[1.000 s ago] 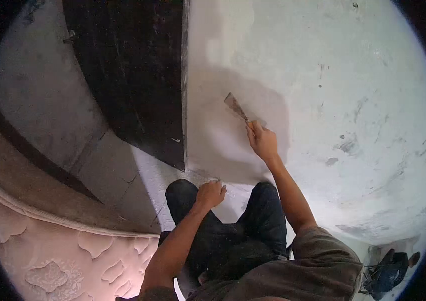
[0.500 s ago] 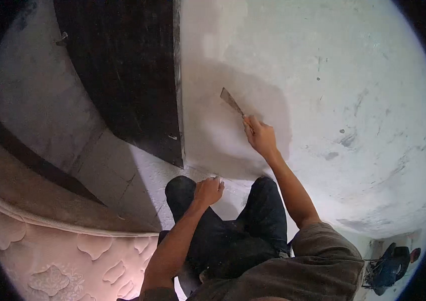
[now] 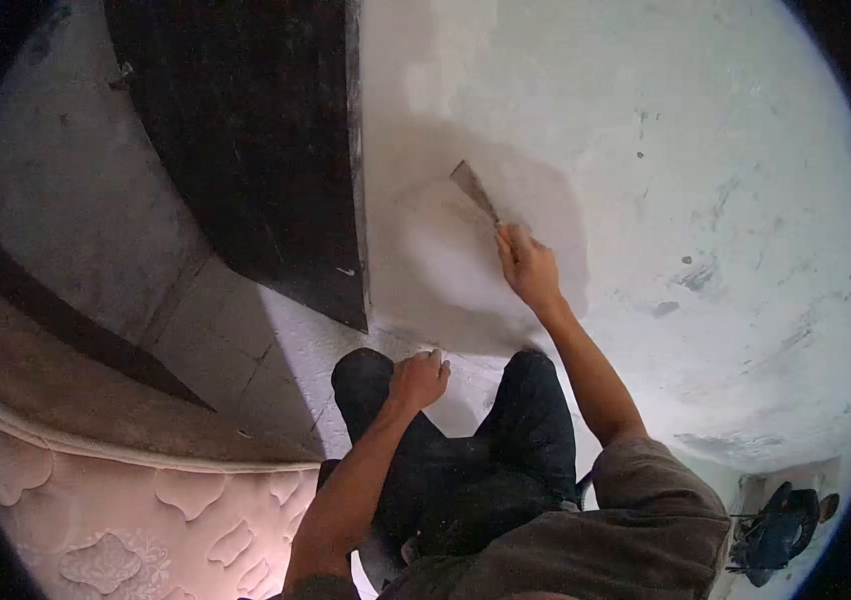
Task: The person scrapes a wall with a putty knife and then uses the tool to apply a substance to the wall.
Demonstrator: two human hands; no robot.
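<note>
My right hand (image 3: pixel 529 266) is wrapped round the handle of a putty knife (image 3: pixel 475 190). Its flat metal blade points up and left, over a greyish damp-looking patch (image 3: pixel 545 190) of the pale wall (image 3: pixel 705 120). My left hand (image 3: pixel 419 380) is curled closed beside my left knee (image 3: pixel 362 375), in front of the foot of the wall. A small whitish bit shows at its fingertips, but I cannot tell what it is.
A dark door panel (image 3: pixel 255 130) stands left of the wall patch. At lower left lies a pink quilted mattress (image 3: pixel 135 520), with pale floor tiles (image 3: pixel 235 330) beyond it. Dark items (image 3: pixel 780 530) sit in the far lower right corner.
My right hand and the putty knife have shifted a little right, with the blade slightly higher on the wall. My left hand has stayed almost in place.
</note>
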